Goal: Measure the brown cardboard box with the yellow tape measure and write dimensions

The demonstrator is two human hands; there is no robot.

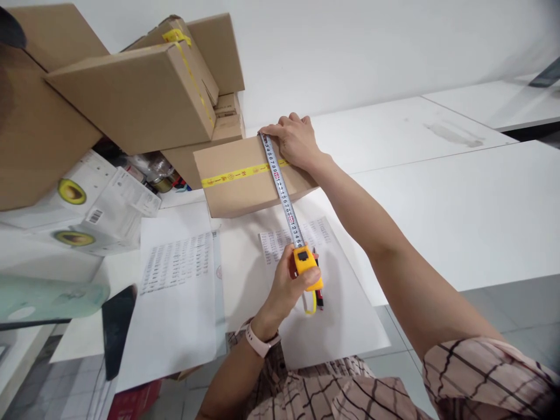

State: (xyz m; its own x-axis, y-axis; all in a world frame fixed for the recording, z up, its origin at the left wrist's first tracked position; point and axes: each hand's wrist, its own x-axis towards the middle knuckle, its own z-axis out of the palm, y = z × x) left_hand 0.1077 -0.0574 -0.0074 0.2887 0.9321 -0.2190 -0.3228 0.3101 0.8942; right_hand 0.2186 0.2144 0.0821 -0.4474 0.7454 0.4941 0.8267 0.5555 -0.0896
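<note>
**Tape measure drawn across a sealed cardboard box**

A small cardboard box (242, 192) sits on the white table (446, 216), in front of the person. It is closed, with a strip of yellow printed packing tape (236, 176) running along its upper face, so its contents are hidden. The steel blade (283, 195) of a yellow tape measure (312, 265) crosses that strip and runs on past the box's near edge.

The left hand (284, 286) grasps the case of the tape measure, thumb on top, above a printed sheet (341, 318). A red-and-black pen (320, 300) lies on that sheet, partly covered by the case and its yellow wrist loop (311, 306). The right hand (298, 143) holds the far end of the blade against the box's far edge, fingers bent; its thumb cannot be made out.

More containers crowd the left side. A larger carton (131, 99), with yellow tape down its narrow side, leans among other brown boxes; what these hold cannot be seen. Below them are white cartons (102, 186) printed with halved avocados, their insides hidden too. In the gap beside these, clear plastic packaging (160, 166) and a gold-rimmed jar or tin (161, 184) are bunched together, too small to identify further. A second printed sheet (175, 326) lies nearer the person, left of the first.
</note>
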